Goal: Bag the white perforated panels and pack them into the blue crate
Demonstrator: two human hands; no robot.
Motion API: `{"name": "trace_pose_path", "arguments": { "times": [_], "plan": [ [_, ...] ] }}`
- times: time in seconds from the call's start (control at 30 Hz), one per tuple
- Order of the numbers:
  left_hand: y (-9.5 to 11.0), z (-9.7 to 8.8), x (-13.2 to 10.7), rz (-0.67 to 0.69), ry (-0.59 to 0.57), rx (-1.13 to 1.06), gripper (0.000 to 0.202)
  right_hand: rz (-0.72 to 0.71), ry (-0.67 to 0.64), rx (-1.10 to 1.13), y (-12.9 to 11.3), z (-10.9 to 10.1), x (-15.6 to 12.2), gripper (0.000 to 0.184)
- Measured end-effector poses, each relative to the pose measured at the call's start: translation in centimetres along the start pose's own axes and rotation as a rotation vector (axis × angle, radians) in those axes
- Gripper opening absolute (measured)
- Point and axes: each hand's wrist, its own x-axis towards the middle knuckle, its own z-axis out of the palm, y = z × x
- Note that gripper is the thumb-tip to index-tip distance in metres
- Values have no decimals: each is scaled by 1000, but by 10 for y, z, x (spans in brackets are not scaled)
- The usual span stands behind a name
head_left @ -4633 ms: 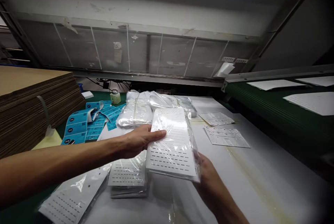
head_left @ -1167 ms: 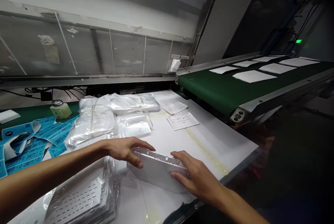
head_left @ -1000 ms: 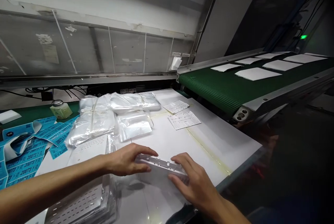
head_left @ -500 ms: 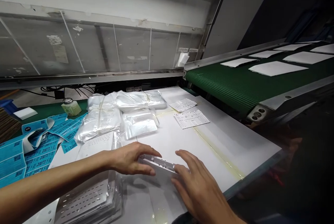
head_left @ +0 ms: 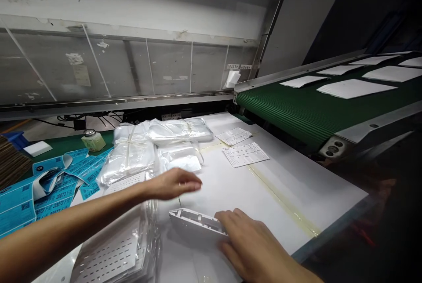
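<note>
Left hand (head_left: 173,184) raised, right hand (head_left: 247,241) spread low

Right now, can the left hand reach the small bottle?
Probably, but not directly: the tied plastic bags lie between the left hand and the bottle, so it must pass over them.

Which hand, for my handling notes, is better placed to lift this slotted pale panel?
Probably the right hand: its fingers rest on the end of the slotted panel, while the left hand hangs apart from it.

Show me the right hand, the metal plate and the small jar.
right hand (head_left: 245,243), head view, back of the hand
metal plate (head_left: 191,226), head view, near face
small jar (head_left: 93,141), head view, jar body
</note>
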Motion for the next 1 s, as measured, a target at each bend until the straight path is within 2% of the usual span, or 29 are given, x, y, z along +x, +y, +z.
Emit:
{"name": "trace_pose_path", "arguments": {
  "times": [0.07, 0.13, 0.23, 0.33, 0.43, 0.53, 0.67, 0.87, 1.0],
  "plan": [
    [-19, -6, 24, -124, 162, 163, 38, 8, -26, 49, 9, -8, 1, 8],
    [-39, -7, 49, -212, 217, 271, 36, 114, 1, 234, 24, -14, 2, 12],
    [-65, -1, 76, -305, 207, 364, 31, 304, 47, 722, 47, -11, 0, 32],
    [-80, 6, 84, -340, 189, 423, 28, 517, 84, 1242, 60, 5, -2, 52],
    [-86, 9, 81, -331, 188, 460, 26, 668, 156, 1489, 59, 23, -2, 65],
    [-87, 10, 78, -306, 194, 489, 26, 670, 216, 1529, 55, 34, 2, 68],
    [-84, 13, 80, -274, 190, 521, 30, 649, 237, 1462, 53, 38, 4, 65],
    [-81, 20, 86, -263, 177, 551, 24, 610, 251, 1401, 61, 45, 3, 58],
    [-79, 25, 89, -258, 196, 554, 28, 587, 266, 1390, 66, 50, 3, 57]
  ]
}}
